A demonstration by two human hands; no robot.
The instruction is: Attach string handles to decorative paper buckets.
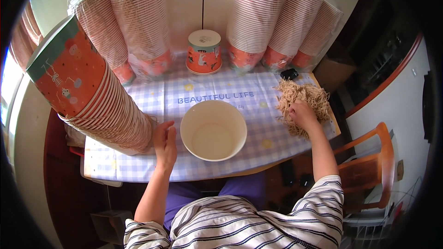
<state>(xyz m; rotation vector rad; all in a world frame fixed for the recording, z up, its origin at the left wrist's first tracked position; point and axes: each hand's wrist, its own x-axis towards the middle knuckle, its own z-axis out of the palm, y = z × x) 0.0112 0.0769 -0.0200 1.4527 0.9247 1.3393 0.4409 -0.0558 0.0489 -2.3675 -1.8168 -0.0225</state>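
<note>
A white-lined paper bucket (213,152) stands upright in front of me on the table, and I look down into its bare inside. To its left is my left hand (165,145), open with thumb and fingers apart, holding nothing. It is between the bucket and a tall leaning stack of nested orange and green paper buckets (106,97). On the right, a loose heap of tan, thin shredded paper strands (318,99) lies near the table's edge. My right hand (303,114) is on the heap, its fingers curled into the strands; the fingertips are partly hidden.
A single upside-down orange bucket (204,57) stands at the back middle. Plastic-wrapped bucket stacks line the back left (140,23) and back right (258,18). A small black object (289,74) lies behind the heap. A wooden chair (380,166) is at the right.
</note>
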